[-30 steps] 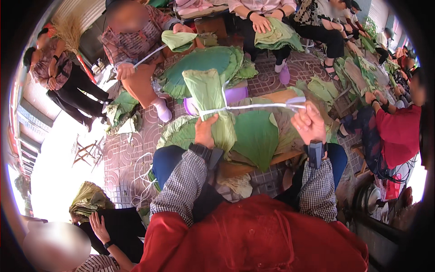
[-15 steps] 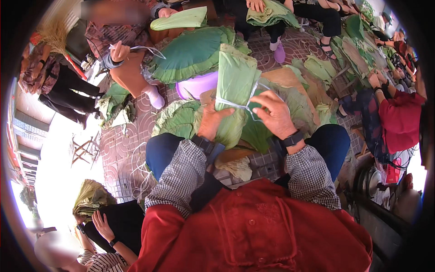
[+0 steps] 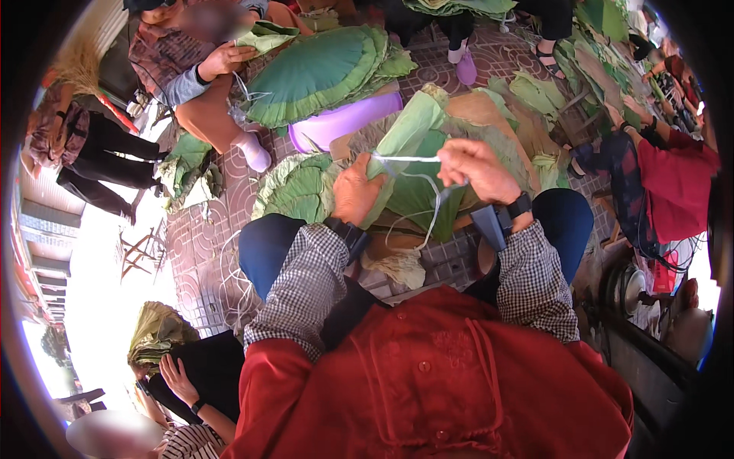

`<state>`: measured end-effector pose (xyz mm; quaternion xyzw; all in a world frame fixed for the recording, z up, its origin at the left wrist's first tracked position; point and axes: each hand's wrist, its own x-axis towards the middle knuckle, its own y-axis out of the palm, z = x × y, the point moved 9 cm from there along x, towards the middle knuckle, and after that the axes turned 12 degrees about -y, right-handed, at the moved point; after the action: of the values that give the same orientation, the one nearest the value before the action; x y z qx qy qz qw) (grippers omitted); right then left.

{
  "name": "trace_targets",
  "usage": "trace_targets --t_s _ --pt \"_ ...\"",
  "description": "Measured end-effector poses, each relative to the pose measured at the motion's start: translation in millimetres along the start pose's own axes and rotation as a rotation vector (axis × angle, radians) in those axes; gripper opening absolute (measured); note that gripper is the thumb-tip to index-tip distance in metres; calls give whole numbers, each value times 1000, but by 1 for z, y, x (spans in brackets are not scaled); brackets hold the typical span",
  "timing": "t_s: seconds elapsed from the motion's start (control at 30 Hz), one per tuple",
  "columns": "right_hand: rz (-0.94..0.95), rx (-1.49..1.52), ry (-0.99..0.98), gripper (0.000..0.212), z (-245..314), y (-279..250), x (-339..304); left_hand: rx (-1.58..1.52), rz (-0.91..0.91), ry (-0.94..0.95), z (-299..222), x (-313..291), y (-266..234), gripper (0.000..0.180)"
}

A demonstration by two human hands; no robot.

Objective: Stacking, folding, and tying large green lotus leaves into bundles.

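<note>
A folded bundle of green lotus leaves (image 3: 413, 126) leans in front of me, tilted up to the right. My left hand (image 3: 357, 191) is closed round its lower left side. White string (image 3: 413, 159) is looped at the bundle and stretched straight across to my right hand (image 3: 478, 170), whose fingers are pinched on it. A loose length of the string hangs below in a curve. Under the bundle lie more large leaves (image 3: 294, 195), flat and overlapping.
A purple basin (image 3: 348, 126) carries a wide stack of green leaves (image 3: 321, 73). Opposite, a seated person (image 3: 172, 65) holds a folded leaf. Another person (image 3: 677, 183) sits at the right. A folding stool frame (image 3: 143, 249) stands on the left, near loose string (image 3: 237, 275).
My right hand has drawn the string out taut to the right. The bundle has tipped from upright to slanted. Across from me, the person has brought both hands together at a leaf.
</note>
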<state>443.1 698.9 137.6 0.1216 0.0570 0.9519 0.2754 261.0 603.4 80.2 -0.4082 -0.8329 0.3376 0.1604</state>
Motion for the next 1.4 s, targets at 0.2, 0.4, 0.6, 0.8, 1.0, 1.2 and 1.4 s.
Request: trace_targets --t_s 0.2,0.4,0.6,0.8,1.0,1.2,1.4 --pt "-254 786 -400 32 76 -61 -12 -33 43 15 6 10 -8 46" --pt "-185 -66 -135 34 35 -36 -11 -995 584 -430 7 -12 31 35" --pt "-71 -1079 -371 27 -7 26 -9 -770 630 -274 -12 -25 45 38" --pt "-120 158 6 17 -45 -20 2 -1035 688 -334 -17 -23 29 40" --pt "-396 750 -214 16 -4 -87 -8 -1191 639 -502 5 -8 11 38" --pt "-624 811 -685 21 71 -171 -53 -1397 525 -719 60 9 20 32" --pt "-713 521 -936 15 148 -178 -104 -1337 365 -764 85 14 29 30"
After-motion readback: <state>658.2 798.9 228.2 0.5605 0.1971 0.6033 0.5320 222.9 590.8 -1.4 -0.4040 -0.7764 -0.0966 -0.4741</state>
